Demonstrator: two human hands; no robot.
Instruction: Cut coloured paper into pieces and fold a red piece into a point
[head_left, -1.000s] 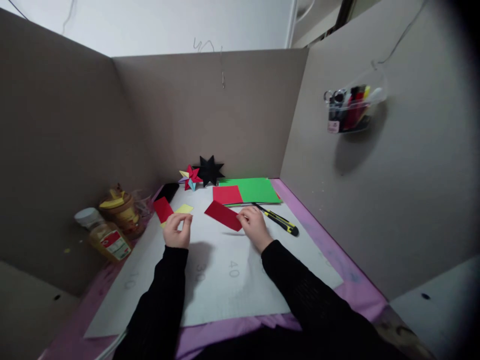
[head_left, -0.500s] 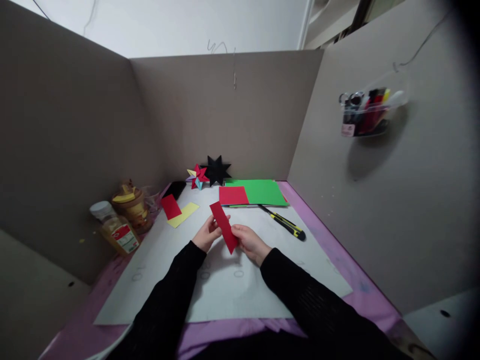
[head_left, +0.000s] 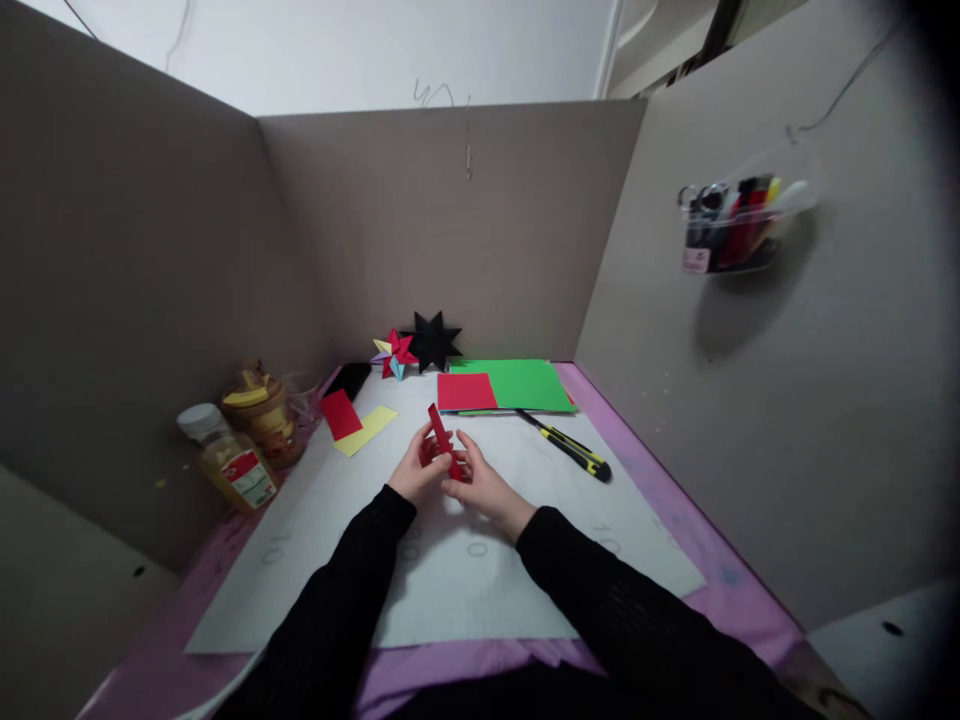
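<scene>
Holding a red paper strip [head_left: 442, 432], two hands meet over the middle of a big white sheet [head_left: 300, 590]. The left hand [head_left: 417, 470] has its thumb and fingers close together on the strip. The right hand [head_left: 484, 488] has its fingers bent around the low end, with the thumb on the near side and a small gap between thumb and fingers where the paper sits. The strip is tilted, and its top end leans to the left and pokes up above both hands. Black sleeves [head_left: 600, 575] cover both arms. Off to the left, a red paper piece [head_left: 342, 414] lies partly on a yellow paper piece [head_left: 371, 430]. Behind the hands, a red paper sheet [head_left: 466, 392] lies on top of green paper [head_left: 531, 385]. A black and yellow cutter [head_left: 574, 452] lies to the right of the hands, with its tip near the green paper. At the back, a small star of many colors [head_left: 395, 354] is just in front of a big black star [head_left: 433, 342]. By the left wall are a bottle with a white cap [head_left: 238, 468] and a brown pot [head_left: 262, 415]. On the right wall hangs a clear basket [head_left: 739, 217] full of tools. Purple cloth [head_left: 750, 610] shows around the white sheet.
</scene>
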